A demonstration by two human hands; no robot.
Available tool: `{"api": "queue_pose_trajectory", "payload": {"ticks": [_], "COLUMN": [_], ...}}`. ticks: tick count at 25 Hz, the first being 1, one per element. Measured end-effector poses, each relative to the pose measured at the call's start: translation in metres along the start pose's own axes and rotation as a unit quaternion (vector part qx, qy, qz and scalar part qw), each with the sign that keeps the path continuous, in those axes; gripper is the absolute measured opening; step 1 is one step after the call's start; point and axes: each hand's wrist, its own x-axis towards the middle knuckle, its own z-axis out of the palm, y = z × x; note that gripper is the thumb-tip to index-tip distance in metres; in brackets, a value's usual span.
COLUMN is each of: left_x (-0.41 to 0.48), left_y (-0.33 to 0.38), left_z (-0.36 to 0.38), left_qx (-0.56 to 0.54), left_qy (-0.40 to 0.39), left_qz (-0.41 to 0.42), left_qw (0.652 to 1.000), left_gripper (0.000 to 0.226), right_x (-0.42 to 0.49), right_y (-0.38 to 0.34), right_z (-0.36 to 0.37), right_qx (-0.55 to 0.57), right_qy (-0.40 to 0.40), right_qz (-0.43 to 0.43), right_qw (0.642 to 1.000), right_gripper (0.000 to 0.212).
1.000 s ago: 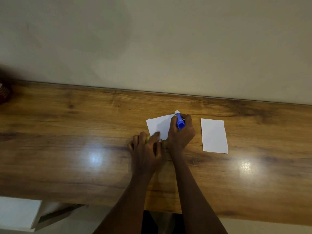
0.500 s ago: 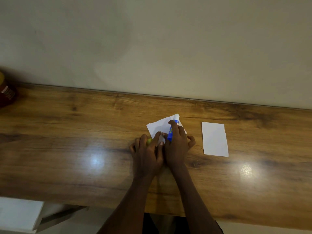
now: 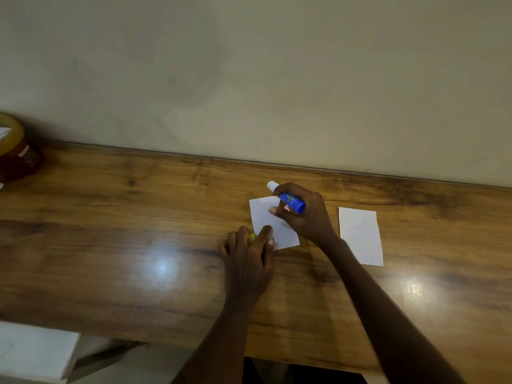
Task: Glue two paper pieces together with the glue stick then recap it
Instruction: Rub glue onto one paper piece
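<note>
Wooden table [image 3: 110,245] with glare spots, set against a plain beige wall [image 3: 249,65]; a jar [image 3: 15,153] cut off at the left edge; right hand [image 3: 307,214] grips the uncapped glue stick [image 3: 289,200], its tip past the paper's [image 3: 273,221] far edge; left hand [image 3: 248,253] pins the paper's near corner, fingers curled round a yellow cap [image 3: 251,238], mostly hidden; second paper [image 3: 360,235] lies apart, right.
</note>
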Motion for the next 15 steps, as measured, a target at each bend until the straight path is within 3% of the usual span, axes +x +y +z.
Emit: {"api": "queue_pose_trajectory", "payload": {"ticks": [2, 4, 8, 15], "left_x": [-0.001, -0.001, 0.0, -0.002], "left_y": [0.0, 0.0, 0.0, -0.001], "left_z": [-0.001, 0.0, 0.001, 0.003], "left_qx": [0.006, 0.005, 0.002, -0.011], "left_qy": [0.004, 0.003, -0.004, -0.007], "left_qz": [0.003, 0.002, -0.002, -0.014], "left_qw": [1.0, 1.0, 1.0, 1.0], "left_gripper": [0.039, 0.035, 0.031, 0.03], "right_x": [-0.009, -0.014, -0.016, -0.015], "right_y": [-0.01, -0.013, -0.003, -0.003], "right_z": [0.022, 0.041, 0.05, 0.059], "right_qx": [0.17, 0.209, 0.111, 0.005], "right_qy": [0.164, 0.214, 0.226, 0.166], "right_qz": [0.062, 0.104, 0.096, 0.089], "right_qw": [0.97, 0.948, 0.963, 0.982], "right_gripper": [0.017, 0.02, 0.013, 0.017]}}
